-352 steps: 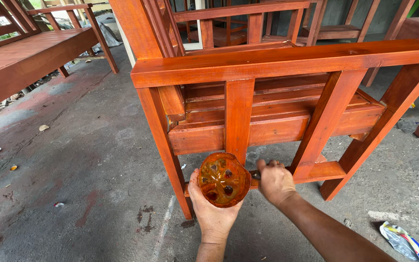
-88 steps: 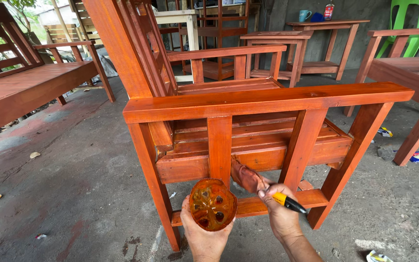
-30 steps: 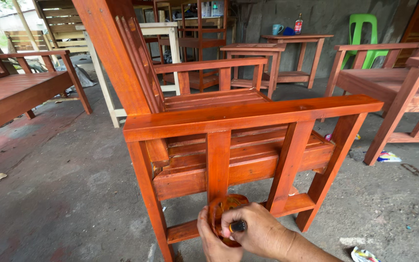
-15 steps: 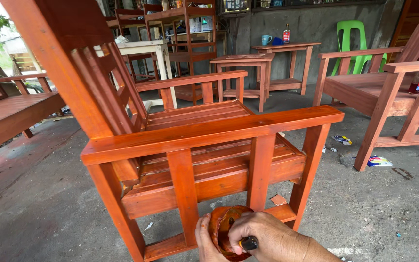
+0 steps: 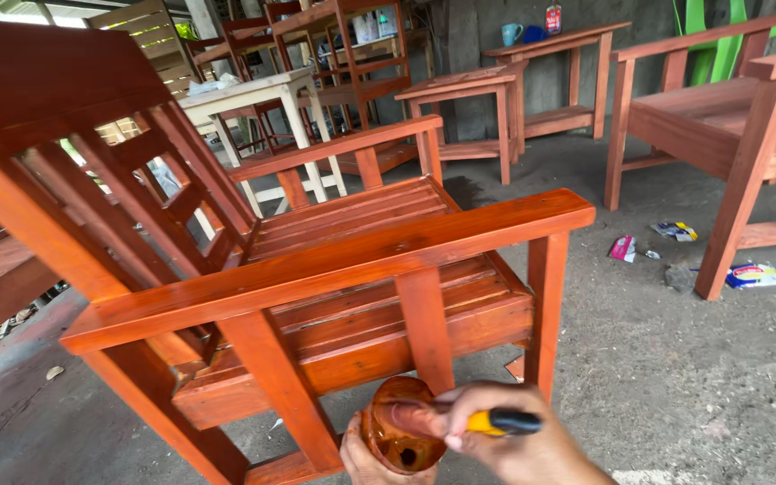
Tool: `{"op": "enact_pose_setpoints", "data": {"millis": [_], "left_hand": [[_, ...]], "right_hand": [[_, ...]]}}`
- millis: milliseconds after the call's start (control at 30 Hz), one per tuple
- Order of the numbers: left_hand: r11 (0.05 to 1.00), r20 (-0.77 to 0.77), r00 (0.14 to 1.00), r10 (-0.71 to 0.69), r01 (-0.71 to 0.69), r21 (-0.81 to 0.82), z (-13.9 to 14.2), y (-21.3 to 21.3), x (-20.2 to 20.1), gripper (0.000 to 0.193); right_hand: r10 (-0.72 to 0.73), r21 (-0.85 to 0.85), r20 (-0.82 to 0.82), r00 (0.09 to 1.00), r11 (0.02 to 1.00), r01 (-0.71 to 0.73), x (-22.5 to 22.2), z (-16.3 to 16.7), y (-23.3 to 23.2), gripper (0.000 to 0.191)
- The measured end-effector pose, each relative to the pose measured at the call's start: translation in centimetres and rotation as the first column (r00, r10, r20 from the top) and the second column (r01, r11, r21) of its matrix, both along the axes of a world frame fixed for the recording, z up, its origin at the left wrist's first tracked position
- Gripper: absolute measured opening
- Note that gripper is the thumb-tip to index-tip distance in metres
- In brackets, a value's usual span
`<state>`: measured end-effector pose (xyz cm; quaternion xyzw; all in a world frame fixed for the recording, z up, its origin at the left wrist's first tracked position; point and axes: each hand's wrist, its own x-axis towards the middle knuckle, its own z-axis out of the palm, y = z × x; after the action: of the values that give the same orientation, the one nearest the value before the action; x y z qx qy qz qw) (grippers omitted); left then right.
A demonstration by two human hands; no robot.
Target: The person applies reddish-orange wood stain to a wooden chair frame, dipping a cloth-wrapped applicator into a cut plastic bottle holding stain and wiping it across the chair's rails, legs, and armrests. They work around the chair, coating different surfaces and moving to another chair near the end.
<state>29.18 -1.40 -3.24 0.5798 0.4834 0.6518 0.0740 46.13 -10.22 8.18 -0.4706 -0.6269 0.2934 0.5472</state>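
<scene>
At the bottom centre of the frame the left hand point(image 5: 365, 458) cups a small stain-coated cup point(image 5: 401, 436) from beneath, fingers closed around it, apparently to keep it level just below the orange-red wooden chair point(image 5: 343, 269). The right hand point(image 5: 514, 445) grips a brush with a yellow-and-black handle point(image 5: 500, 421), its head laid across the cup's mouth. The bristles and cup contents are hard to make out, and both hands are cut off by the lower edge.

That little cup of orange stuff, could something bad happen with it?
Maybe. The left hand holds the stain-coated cup low beside the chair, so a bump against the chair leg could slop stain onto the concrete floor. The right hand has the brush across the cup's mouth, and drips could run onto the fingers. The cup looks slippery.
</scene>
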Motion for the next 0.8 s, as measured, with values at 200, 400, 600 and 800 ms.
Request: {"op": "enact_pose_setpoints", "data": {"millis": [200,400,600,800], "left_hand": [[0.997,-0.030,0.996,0.080,-0.081,-0.013,0.2,-0.3,1.7,0.119],[0.999,0.090,0.995,-0.029,0.025,0.043,0.5,0.0,1.3,0.122],[0.987,0.116,0.980,-0.163,0.162,0.012,1.1,0.2,-0.2,0.121],[0.866,0.487,0.799,-0.352,0.476,-0.155,3.2,0.0,-1.6,0.110]], "right_hand": [[0.060,0.298,-0.749,0.660,0.920,0.254,6.7,-6.0,0.2,0.019],[-0.071,0.271,-0.760,0.646,0.868,0.415,3.1,-7.0,4.3,0.022],[0.052,0.353,-0.746,0.664,0.876,0.328,1.1,-2.8,7.0,0.019],[-0.113,0.307,-0.622,0.775,0.875,0.374,1.4,-5.7,5.1,0.021]]}}
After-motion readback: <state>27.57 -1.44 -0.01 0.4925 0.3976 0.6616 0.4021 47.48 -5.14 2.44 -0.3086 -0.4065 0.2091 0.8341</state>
